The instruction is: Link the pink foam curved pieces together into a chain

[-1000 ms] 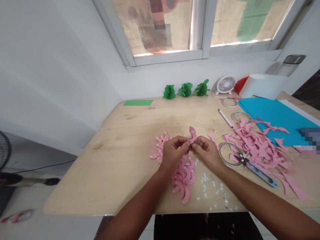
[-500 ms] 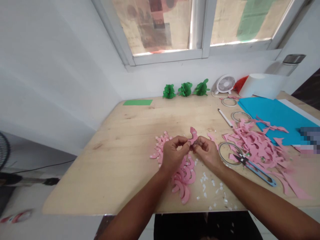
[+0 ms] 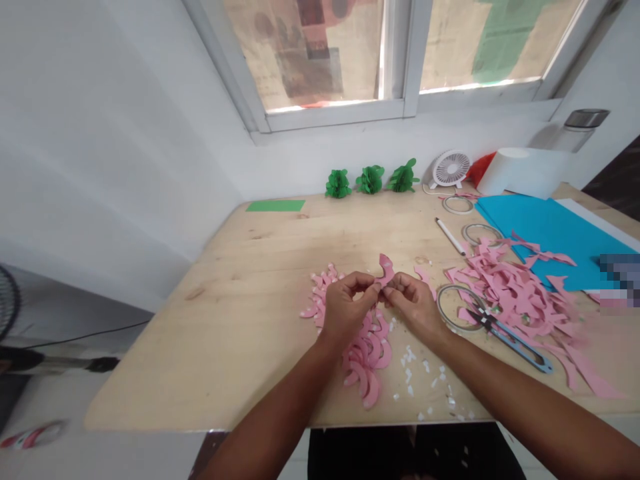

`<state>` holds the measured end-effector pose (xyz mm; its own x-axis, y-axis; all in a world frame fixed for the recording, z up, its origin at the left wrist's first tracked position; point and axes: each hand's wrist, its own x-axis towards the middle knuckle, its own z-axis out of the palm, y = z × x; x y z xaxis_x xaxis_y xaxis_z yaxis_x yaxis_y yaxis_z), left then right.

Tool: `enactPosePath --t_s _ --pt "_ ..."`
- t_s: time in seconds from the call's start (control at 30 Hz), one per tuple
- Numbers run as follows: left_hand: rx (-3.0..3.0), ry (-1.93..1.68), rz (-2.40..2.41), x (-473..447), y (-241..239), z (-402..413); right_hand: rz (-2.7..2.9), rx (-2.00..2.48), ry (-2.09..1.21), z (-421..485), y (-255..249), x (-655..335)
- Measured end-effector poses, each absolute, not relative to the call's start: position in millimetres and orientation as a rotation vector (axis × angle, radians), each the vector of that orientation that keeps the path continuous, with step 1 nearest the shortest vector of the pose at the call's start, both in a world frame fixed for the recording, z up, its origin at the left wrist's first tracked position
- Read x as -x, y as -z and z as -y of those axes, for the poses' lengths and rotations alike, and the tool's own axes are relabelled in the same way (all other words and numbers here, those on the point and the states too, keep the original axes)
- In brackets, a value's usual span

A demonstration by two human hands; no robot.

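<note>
Both my hands meet over the wooden table (image 3: pixel 240 313) and pinch one curved pink paper petal (image 3: pixel 386 268). My left hand (image 3: pixel 345 308) grips its lower end with thumb and fingers closed. My right hand (image 3: pixel 414 303) is closed against the same end from the right. Beneath the hands lies a pile of cut pink petals (image 3: pixel 367 360). Small white paper bits (image 3: pixel 425 373) are scattered in front of my right wrist.
Right of my hands lie a tape ring (image 3: pixel 453 308), scissors (image 3: pixel 515 340), a heap of pink scraps (image 3: pixel 510 287) and blue paper sheets (image 3: pixel 545 233). At the back stand three green paper balls (image 3: pixel 370 180), a small white fan (image 3: pixel 451 169) and a white roll (image 3: pixel 525 171). A pen (image 3: pixel 450 236) and green card (image 3: pixel 275 205) lie further back.
</note>
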<state>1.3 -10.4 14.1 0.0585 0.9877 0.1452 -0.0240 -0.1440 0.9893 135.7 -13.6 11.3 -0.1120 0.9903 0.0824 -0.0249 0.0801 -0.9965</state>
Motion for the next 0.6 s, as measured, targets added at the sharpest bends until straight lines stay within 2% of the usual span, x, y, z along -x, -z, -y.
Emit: enactPosePath --t_s 0.6 --pt "-1.293 -1.253 -1.064 -1.4 -15.3 10.9 1.292 1.037 -1.236 12.7 -10.1 -135.5"
